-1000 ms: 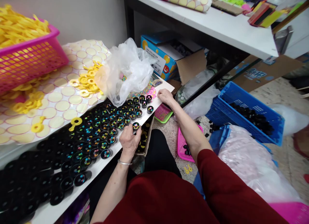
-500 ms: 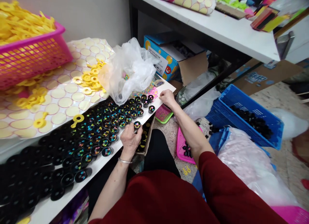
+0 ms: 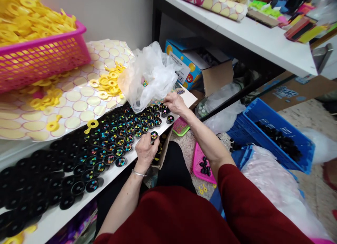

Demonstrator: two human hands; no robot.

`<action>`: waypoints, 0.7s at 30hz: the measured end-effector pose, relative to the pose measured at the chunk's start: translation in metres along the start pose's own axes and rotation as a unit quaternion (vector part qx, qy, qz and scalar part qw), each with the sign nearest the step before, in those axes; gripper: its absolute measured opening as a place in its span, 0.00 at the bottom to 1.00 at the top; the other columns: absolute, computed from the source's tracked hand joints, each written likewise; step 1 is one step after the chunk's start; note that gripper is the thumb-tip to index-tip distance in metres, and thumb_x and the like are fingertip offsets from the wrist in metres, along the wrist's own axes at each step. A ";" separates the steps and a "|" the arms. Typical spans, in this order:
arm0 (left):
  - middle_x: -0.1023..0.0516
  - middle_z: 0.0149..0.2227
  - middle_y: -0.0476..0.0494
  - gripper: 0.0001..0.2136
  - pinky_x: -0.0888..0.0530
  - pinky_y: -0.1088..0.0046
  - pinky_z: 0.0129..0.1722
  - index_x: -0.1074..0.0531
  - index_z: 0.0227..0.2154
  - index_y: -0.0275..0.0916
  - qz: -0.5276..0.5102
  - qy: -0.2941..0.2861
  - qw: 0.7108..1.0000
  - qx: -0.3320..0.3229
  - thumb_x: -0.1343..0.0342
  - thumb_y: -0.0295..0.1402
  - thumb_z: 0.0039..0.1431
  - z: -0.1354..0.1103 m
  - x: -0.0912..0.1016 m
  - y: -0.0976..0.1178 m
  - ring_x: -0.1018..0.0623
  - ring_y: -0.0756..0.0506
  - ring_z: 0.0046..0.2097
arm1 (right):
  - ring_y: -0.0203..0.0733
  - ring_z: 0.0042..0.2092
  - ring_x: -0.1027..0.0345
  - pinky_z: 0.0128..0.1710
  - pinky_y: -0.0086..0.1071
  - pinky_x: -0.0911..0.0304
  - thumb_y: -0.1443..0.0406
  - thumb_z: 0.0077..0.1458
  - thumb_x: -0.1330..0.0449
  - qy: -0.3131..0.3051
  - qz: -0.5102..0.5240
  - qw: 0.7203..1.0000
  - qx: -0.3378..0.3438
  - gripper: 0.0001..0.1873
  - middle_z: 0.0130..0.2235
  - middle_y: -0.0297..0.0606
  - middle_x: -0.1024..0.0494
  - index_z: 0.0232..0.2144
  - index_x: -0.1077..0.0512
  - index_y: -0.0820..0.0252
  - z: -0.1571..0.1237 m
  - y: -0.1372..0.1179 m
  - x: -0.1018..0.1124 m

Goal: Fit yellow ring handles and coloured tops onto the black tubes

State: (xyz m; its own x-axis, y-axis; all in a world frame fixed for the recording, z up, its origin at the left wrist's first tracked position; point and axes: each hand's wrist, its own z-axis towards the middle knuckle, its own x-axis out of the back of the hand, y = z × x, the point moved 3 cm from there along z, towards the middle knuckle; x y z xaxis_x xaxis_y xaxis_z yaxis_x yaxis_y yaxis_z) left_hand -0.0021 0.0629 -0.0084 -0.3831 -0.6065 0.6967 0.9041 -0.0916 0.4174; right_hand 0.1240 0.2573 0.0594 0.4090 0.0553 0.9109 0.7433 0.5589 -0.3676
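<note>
My left hand (image 3: 146, 151) is closed around a small round black cup (image 3: 154, 135) with coloured beads inside, at the front edge of the white table (image 3: 110, 177). My right hand (image 3: 176, 103) is over the far end of the rows, its fingertips pinched together just above a black cup (image 3: 165, 111) with a pink bead showing. Whatever those fingertips hold is too small to make out. One more filled cup (image 3: 170, 119) stands a little apart at the near edge. Many black cups (image 3: 110, 147) with coloured beads fill the table to the left.
A crumpled clear plastic bag (image 3: 151, 73) lies behind the cups. Yellow ring pieces (image 3: 109, 82) lie on patterned paper beside a pink basket (image 3: 65, 44). Below are a green-rimmed tray (image 3: 181, 130), a pink tray (image 3: 198, 166) and a blue crate (image 3: 279, 135).
My right hand has moved left from the table's edge to above the far cups. The left hand keeps its hold on the cup. The whole view has shifted slightly.
</note>
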 end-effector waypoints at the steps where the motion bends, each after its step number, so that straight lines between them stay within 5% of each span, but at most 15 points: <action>1: 0.32 0.23 0.48 0.10 0.38 0.74 0.29 0.31 0.25 0.38 -0.004 0.000 1.000 0.001 0.47 0.38 0.57 0.000 0.000 0.000 0.31 0.49 0.28 | 0.43 0.40 0.37 0.39 0.34 0.45 0.69 0.49 0.45 -0.013 -0.015 1.000 -0.001 0.09 0.33 0.37 0.26 0.26 0.25 0.60 0.000 -0.001 -0.002; 21: 0.32 0.24 0.46 0.09 0.39 0.73 0.29 0.29 0.29 0.36 -0.026 -0.010 1.000 0.012 0.46 0.38 0.57 -0.001 -0.002 -0.002 0.31 0.48 0.28 | 0.48 0.42 0.39 0.39 0.36 0.44 0.67 0.53 0.49 -0.077 -0.117 0.990 0.004 0.12 0.38 0.44 0.26 0.33 0.25 0.61 -0.002 -0.015 -0.003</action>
State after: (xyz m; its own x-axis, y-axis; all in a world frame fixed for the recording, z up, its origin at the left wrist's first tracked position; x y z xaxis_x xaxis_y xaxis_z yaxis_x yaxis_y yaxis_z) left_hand -0.0028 0.0637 -0.0108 -0.4326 -0.5858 0.6854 0.8784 -0.1024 0.4669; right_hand 0.1125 0.2470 0.0619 0.1393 0.0481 0.9891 0.8041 0.5774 -0.1413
